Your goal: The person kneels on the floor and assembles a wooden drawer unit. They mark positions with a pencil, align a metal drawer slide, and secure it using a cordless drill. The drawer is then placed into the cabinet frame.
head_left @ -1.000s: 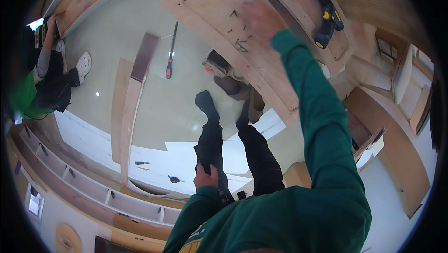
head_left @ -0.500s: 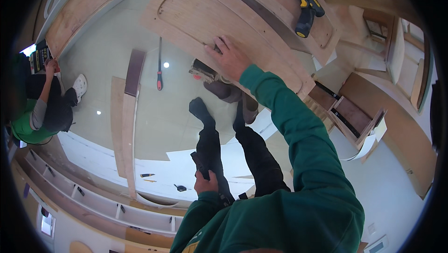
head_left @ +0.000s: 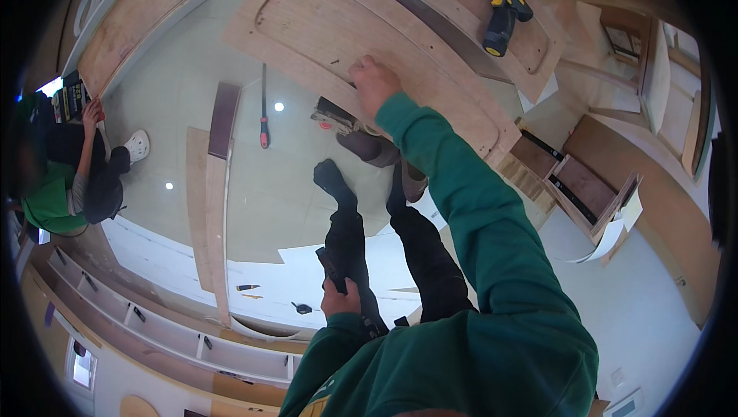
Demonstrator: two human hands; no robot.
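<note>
My right hand (head_left: 374,85) rests on the near edge of a pale wooden panel (head_left: 307,25) with a routed groove. Its fingers are curled together, and what they may pinch is hidden. A small dark piece, perhaps a screw, (head_left: 334,61) lies on the panel just left of the fingers. Low by my left leg, my left hand (head_left: 340,299) is closed around a black elongated object (head_left: 328,265) whose kind I cannot make out. A black and yellow cordless drill (head_left: 503,13) lies on a second wooden panel (head_left: 530,63) behind the first.
A screwdriver (head_left: 264,113) and long boards (head_left: 217,186) lie on the floor to the left. A utility knife (head_left: 247,287) is on a white sheet (head_left: 288,282). Another person (head_left: 65,148) sits at far left beside a framed panel (head_left: 138,21). A drawer box (head_left: 580,190) stands right.
The fingers of my right hand have drawn together, and its wrist has shifted slightly left. The small dark piece on the panel now shows. My left hand keeps its hold.
</note>
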